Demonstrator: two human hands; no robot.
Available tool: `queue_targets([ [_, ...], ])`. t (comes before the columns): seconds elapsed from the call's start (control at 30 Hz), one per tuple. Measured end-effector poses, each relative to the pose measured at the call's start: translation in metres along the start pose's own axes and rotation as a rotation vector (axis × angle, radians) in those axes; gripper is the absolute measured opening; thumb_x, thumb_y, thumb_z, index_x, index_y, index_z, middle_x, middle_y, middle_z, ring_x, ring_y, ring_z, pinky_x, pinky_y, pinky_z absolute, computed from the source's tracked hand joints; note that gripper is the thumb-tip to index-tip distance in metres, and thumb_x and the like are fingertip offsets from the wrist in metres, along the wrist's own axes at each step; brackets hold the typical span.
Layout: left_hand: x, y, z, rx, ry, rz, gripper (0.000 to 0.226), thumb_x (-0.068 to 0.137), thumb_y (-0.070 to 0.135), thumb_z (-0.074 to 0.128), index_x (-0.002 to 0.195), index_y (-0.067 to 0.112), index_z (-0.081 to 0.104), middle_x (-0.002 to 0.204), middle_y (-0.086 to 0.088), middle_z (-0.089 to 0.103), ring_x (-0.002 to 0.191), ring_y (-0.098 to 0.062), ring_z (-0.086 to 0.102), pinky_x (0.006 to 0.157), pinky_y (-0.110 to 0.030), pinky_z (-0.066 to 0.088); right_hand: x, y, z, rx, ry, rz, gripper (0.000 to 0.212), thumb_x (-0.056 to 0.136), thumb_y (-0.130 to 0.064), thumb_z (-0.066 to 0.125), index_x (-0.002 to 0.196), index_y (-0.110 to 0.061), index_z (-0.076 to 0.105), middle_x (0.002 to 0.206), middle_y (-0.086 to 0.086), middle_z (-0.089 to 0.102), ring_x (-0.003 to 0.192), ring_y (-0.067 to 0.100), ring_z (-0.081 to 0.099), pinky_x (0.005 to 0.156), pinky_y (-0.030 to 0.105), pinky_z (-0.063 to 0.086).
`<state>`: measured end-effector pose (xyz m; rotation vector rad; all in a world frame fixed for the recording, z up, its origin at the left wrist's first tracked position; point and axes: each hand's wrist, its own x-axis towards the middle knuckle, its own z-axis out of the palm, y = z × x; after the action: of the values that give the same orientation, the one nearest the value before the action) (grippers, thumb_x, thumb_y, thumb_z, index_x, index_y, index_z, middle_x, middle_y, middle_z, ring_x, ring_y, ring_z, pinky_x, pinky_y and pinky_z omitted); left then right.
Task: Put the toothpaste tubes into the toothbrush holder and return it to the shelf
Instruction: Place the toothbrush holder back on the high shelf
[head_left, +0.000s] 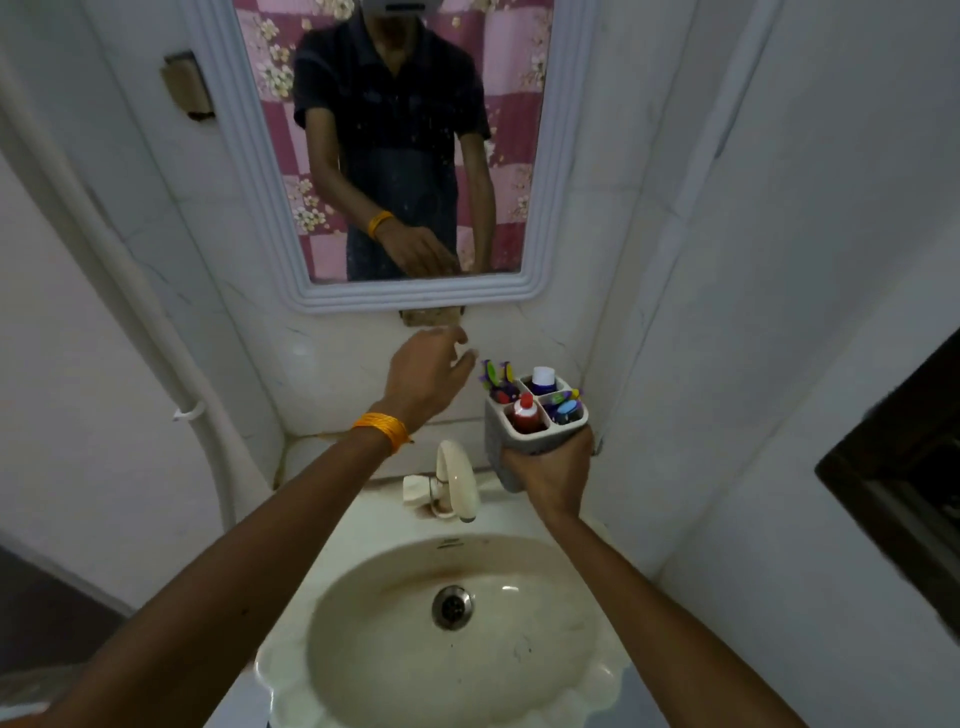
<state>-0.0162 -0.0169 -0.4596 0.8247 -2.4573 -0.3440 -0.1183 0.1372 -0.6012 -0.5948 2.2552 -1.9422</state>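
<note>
My right hand (553, 475) grips a grey toothbrush holder (501, 447) with several compartments, held upright above the sink's back right. A red-capped tube (525, 413) stands in the front left compartment and a white-capped blue tube (543, 381) in the back one. Toothbrushes (496, 378) and other coloured items (565, 404) fill the remaining compartments. My left hand (426, 376) hovers just left of the holder with fingers loosely apart, holding nothing. A narrow white ledge (343, 441) runs along the wall behind the tap.
A cream sink (363, 639) with a metal drain (452, 607) lies below. A cream tap (457, 480) stands at its back. A white-framed mirror (291, 228) hangs above. White walls close in on both sides; a pipe (156, 332) runs down the left.
</note>
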Motion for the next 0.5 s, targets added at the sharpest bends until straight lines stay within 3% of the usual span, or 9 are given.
queue_targets([
  [0.1,0.021,0.001,-0.026,0.090,0.145,0.063,0.036,0.093,0.035,0.058,0.118,0.010,0.063,0.110,-0.015,0.069,0.106,-0.033,0.059,0.083,-0.042,0.050,0.028,-0.053,-0.010,0.019,-0.003,-0.107,0.124,0.048,-0.032,0.108,0.153,-0.009,0.046,0.145,-0.005,0.059,0.132,0.014,0.061,0.103,0.006,0.048],
  [0.13,0.028,0.005,-0.037,0.116,0.187,0.065,0.038,0.093,0.034,0.059,0.120,0.008,0.062,0.114,-0.016,0.068,0.110,-0.034,0.058,0.087,-0.044,0.050,0.037,-0.071,-0.014,0.020,0.001,-0.139,0.122,0.050,-0.024,0.109,0.153,-0.007,0.046,0.142,-0.006,0.058,0.131,0.013,0.060,0.101,0.002,0.045],
  [0.27,0.060,0.026,-0.080,0.190,0.324,0.132,0.037,0.094,0.036,0.052,0.118,0.008,0.058,0.113,-0.016,0.064,0.109,-0.033,0.056,0.085,-0.045,0.052,0.068,-0.148,-0.028,0.019,0.057,-0.258,0.123,0.049,-0.028,0.107,0.153,-0.005,0.046,0.149,0.006,0.061,0.136,0.019,0.061,0.111,0.028,0.050],
  [0.4,0.094,0.053,-0.137,0.211,0.459,0.205,0.034,0.095,0.038,0.047,0.109,0.009,0.059,0.109,-0.015,0.065,0.107,-0.033,0.056,0.091,-0.045,0.048,0.093,-0.223,-0.043,0.036,0.093,-0.337,0.112,0.057,-0.023,0.107,0.149,-0.003,0.047,0.148,0.011,0.062,0.134,0.023,0.062,0.096,0.015,0.044],
  [0.5,0.111,0.071,-0.175,0.229,0.534,0.249,0.040,0.095,0.040,0.044,0.116,0.010,0.060,0.114,-0.014,0.065,0.110,-0.032,0.056,0.096,-0.044,0.046,0.104,-0.270,-0.055,0.067,0.130,-0.392,0.110,0.058,-0.026,0.107,0.147,-0.004,0.047,0.147,0.011,0.062,0.133,0.024,0.062,0.095,0.018,0.046],
])
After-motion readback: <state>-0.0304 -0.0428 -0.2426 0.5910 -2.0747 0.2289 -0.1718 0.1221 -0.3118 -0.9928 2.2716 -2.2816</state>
